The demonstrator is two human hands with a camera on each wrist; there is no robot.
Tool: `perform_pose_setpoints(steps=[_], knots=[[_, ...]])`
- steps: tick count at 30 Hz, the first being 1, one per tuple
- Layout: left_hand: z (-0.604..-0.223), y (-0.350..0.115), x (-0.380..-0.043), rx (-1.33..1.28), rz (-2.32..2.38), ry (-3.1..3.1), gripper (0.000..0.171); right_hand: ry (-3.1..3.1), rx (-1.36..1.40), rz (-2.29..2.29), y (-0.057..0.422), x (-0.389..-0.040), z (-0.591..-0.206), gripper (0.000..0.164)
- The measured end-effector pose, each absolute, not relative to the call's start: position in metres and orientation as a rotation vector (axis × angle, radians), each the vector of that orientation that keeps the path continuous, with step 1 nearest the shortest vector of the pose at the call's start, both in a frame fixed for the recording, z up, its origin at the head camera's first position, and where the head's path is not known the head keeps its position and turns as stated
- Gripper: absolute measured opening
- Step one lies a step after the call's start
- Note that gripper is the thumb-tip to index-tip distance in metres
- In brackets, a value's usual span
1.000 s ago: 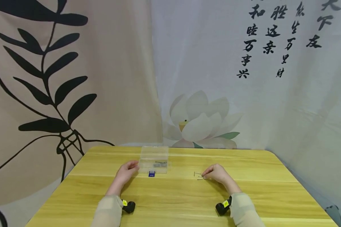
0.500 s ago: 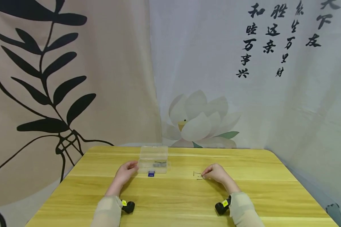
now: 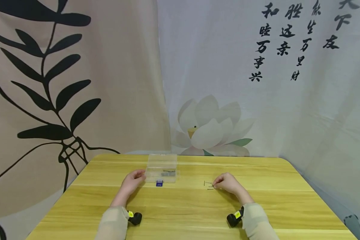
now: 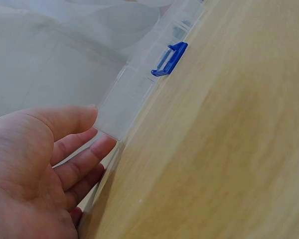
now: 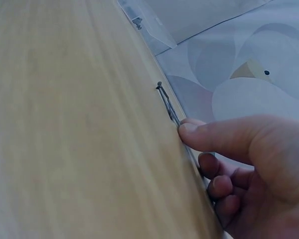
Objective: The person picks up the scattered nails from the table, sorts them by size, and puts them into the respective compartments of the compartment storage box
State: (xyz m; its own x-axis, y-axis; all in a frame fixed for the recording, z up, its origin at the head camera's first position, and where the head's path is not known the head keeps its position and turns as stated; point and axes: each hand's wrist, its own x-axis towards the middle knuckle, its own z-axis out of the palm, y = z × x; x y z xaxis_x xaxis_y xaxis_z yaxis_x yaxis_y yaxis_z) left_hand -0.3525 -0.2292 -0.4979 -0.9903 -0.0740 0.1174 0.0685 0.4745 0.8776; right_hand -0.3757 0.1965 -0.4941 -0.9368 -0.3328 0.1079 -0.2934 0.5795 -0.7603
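Left hand (image 3: 134, 181), fingers loose, touches the box (image 3: 153, 176) near the far edge of the tabletop (image 3: 180, 210); right hand (image 3: 228, 184), fingertips narrow, meets the pins (image 5: 165, 99) between box and right edge, hold unclear; best pinch one mid-length

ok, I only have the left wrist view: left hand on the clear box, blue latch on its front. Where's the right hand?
Observer: The right hand is down at the table, to the right of the box.
Operator: Anything by it?
Observer: Yes, a few thin metal pieces on the side toward the box. Nails or screws, can't tell which.
Operator: And the box lid?
Observer: Open, swung back to the far side of the box; the lid shows plainly in the head view.
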Motion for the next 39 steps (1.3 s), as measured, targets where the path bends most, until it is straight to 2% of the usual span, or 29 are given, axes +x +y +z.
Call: perform_pose_setpoints(steps=[10,20,25,32,39], knots=[[-0.497,-0.23,-0.352,0.006,-1.553,-2.566,0.038,2.69,-0.599,-1.359,0.202,-0.381,-0.493,0.005],[-0.497,-0.229,-0.352,0.018,-1.563,-2.558,0.038,2.719,-0.522,-1.444,0.203,-0.382,-0.484,0.007],[-0.498,-0.229,-0.353,0.018,-1.551,-2.564,0.038,2.716,-0.55,-1.509,0.204,-0.378,-0.471,0.012],[-0.498,-0.229,-0.353,0.018,-1.554,-2.562,0.037,2.624,-0.584,-1.629,0.195,-0.349,-0.426,0.017],[-0.497,-0.227,-0.352,0.024,-1.559,-2.559,0.037,2.619,-0.601,-1.647,0.194,-0.346,-0.418,0.019]])
